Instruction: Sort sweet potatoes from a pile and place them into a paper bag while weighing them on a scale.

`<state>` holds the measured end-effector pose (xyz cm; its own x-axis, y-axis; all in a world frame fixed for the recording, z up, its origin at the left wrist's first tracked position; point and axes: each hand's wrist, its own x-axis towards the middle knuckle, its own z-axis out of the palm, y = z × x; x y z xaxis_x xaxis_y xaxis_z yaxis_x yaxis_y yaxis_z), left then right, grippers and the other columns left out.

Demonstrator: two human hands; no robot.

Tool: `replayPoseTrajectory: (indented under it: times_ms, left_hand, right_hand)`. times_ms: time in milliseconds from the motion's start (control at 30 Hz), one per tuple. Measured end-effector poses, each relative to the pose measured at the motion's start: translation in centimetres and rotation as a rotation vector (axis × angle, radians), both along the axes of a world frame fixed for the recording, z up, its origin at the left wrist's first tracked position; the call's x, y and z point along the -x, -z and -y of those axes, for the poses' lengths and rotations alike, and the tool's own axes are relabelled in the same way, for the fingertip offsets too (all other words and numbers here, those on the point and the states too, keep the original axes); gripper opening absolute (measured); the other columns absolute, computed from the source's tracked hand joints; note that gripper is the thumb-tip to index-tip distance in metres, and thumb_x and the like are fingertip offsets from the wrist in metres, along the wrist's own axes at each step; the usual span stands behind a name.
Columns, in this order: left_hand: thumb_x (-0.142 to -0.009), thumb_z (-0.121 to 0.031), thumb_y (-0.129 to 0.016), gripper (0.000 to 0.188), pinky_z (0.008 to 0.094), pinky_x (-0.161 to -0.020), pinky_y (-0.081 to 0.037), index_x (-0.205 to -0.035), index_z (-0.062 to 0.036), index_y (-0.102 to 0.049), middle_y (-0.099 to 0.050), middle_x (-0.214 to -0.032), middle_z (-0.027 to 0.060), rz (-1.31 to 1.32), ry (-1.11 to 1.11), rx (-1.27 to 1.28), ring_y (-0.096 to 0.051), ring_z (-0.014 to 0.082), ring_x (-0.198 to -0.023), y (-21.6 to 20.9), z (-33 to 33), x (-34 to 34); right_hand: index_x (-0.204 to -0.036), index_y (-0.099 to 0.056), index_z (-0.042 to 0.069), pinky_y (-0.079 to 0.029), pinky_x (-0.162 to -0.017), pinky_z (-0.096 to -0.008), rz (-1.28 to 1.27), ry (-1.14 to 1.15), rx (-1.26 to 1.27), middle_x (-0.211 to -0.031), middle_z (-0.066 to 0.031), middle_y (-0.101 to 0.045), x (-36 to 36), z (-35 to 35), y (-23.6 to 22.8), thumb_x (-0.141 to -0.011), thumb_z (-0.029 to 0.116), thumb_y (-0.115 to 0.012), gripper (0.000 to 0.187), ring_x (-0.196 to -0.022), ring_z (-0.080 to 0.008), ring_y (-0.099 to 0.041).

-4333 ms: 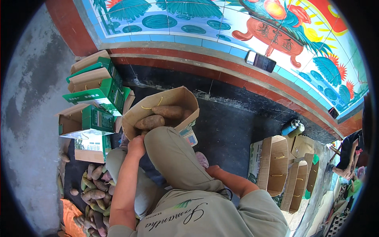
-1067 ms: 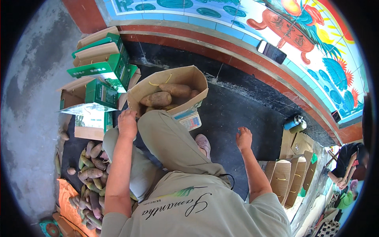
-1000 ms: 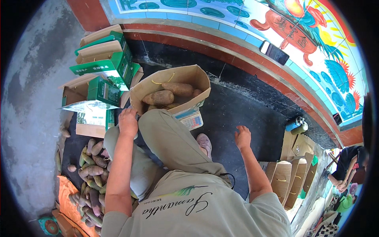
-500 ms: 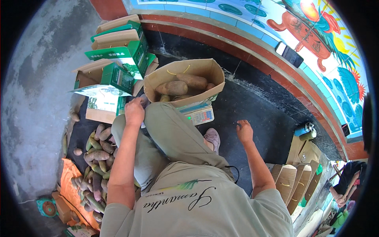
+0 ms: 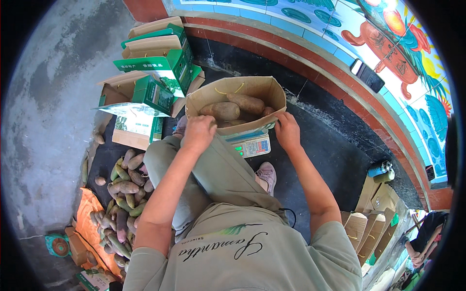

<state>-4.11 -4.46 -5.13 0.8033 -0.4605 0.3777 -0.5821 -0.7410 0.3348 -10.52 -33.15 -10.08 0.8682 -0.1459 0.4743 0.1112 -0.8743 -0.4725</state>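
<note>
cardboard box [image 5: 236, 95] of sweet potatoes [image 5: 221, 110] looks heavy, walls bendy; left hand [image 5: 198, 133], right hand [image 5: 287, 131] clasp near rim, support underneath.

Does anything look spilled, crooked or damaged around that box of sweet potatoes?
The open box sits tilted on the scale, hiding most of it. Loose sweet potatoes lie heaped on the ground, a few strays apart. No damage shows.

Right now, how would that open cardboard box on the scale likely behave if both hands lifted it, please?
The cardboard box holds several sweet potatoes, so it is probably bottom-heavy. Its thin open walls may flex where the left hand and right hand grip. The loose tubers could roll if it tilts.
</note>
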Motion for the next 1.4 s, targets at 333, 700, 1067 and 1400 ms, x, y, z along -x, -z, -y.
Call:
replayPoseTrajectory:
  times_ms: [333, 700, 1067, 1400]
  left_hand:
    - [-0.071, -0.026, -0.069, 0.027, 0.0411, -0.077, -0.047, -0.090, -0.0073, -0.062, -0.062, -0.090, 0.0110, -0.266, 0.024, -0.517, -0.059, 0.0283, -0.091, 2.2, 5.1, -1.7]
    - [-0.074, -0.021, -0.064, 0.018, 0.0393, -0.070, -0.051, -0.089, -0.0110, -0.067, -0.063, -0.084, 0.0104, -0.348, 0.056, -0.659, -0.063, 0.0281, -0.082, 5.4, 6.4, -3.4]
    - [-0.075, -0.017, -0.062, 0.011, 0.0392, -0.065, -0.051, -0.082, -0.0089, -0.065, -0.062, -0.081, 0.0111, -0.224, 0.141, -0.629, -0.064, 0.0285, -0.078, 4.7, 6.7, -2.9]
    - [-0.069, -0.005, -0.055, 0.007, 0.0370, -0.064, -0.050, -0.069, -0.0086, -0.061, -0.059, -0.072, 0.0084, -0.007, 0.414, -0.470, -0.061, 0.0252, -0.074, 1.6, 9.3, 0.4]
  right_hand:
    - [-0.102, -0.058, 0.005, -0.042, -0.088, -0.0406, 0.058, -0.084, 0.145, -0.102, -0.0120, -0.058, -11.5, -2.9, -1.3, -0.072, 0.010, -0.061, 0.030, -0.100, -0.0309, -0.053]
    - [-0.108, -0.056, 0.008, -0.040, -0.087, -0.0385, -0.348, -0.035, 0.479, -0.103, -0.0096, -0.060, -19.6, -4.0, 0.7, -0.077, 0.009, -0.053, 0.031, -0.102, -0.0263, -0.054]
    - [-0.086, -0.068, 0.013, -0.046, -0.078, -0.0363, -0.340, -0.089, 0.527, -0.096, -0.0048, -0.062, -19.9, -3.5, 1.8, -0.078, 0.014, -0.055, 0.015, -0.096, -0.0218, -0.058]
    - [-0.076, -0.066, 0.013, -0.047, -0.073, -0.0358, -0.168, 0.014, 0.447, -0.081, -0.0053, -0.062, -9.6, 4.4, 0.1, -0.073, 0.014, -0.056, 0.011, -0.082, -0.0222, -0.061]
